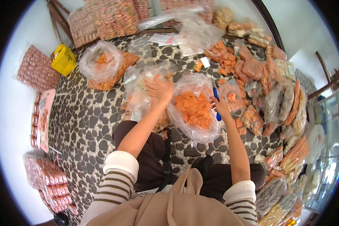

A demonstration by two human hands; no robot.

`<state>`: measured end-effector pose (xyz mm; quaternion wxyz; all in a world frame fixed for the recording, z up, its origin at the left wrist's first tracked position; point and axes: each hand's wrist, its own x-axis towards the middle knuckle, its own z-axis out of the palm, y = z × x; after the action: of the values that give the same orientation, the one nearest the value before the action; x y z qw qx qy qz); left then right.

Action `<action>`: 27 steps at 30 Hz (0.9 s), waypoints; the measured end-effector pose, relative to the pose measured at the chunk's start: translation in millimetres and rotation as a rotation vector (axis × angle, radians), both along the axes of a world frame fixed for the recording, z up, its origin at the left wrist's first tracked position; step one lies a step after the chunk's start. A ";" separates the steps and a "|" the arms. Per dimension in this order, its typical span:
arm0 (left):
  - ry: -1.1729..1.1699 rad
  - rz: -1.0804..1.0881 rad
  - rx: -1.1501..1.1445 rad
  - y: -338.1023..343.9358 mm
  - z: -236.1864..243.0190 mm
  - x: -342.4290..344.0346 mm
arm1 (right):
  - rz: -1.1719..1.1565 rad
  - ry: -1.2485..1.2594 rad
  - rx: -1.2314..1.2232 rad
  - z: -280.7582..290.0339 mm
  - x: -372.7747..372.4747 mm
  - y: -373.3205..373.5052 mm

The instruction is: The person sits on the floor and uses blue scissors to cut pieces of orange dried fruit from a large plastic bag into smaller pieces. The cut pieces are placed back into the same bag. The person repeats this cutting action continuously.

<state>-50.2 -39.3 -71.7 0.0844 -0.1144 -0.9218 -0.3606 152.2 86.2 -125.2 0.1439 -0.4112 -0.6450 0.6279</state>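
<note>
My left hand point(159, 89) is open with its fingers spread, above a crumpled clear plastic bag point(133, 84). Whether it touches the plastic I cannot tell. In my right hand point(222, 107) is a slim blue tool point(219, 116), held upright in the picture; its exact kind is unclear. That hand is at the right rim of a wide-open clear plastic bag point(180, 130). Inside the bag lies a heap of orange, flaky chip-like pieces point(194, 107). The bag rests on the floor in front of my folded legs.
Packed orange bags point(252, 67) pile up along the right side. Another open bag point(101, 62) of orange pieces stands at the far left, near a yellow bag point(64, 60). Large packs point(115, 19) line the back wall. A pink board point(45, 120) is at the left.
</note>
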 end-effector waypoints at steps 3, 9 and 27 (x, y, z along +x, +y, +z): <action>0.332 -0.540 0.013 6.5 -9.6 37.9 | -0.181 0.003 0.050 -37.3 51.5 18.7; 0.162 -1.393 0.068 72.1 -83.7 171.9 | -0.837 -0.368 0.065 -121.9 179.7 25.5; -0.411 -1.394 -0.088 136.2 -212.1 234.6 | -0.705 -0.165 -0.042 -155.5 189.2 12.7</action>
<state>184.4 96.9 -283.8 -0.3446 -0.6082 -0.6456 -0.3074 341.4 99.0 -280.7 0.2904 -0.6605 -0.4600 0.5174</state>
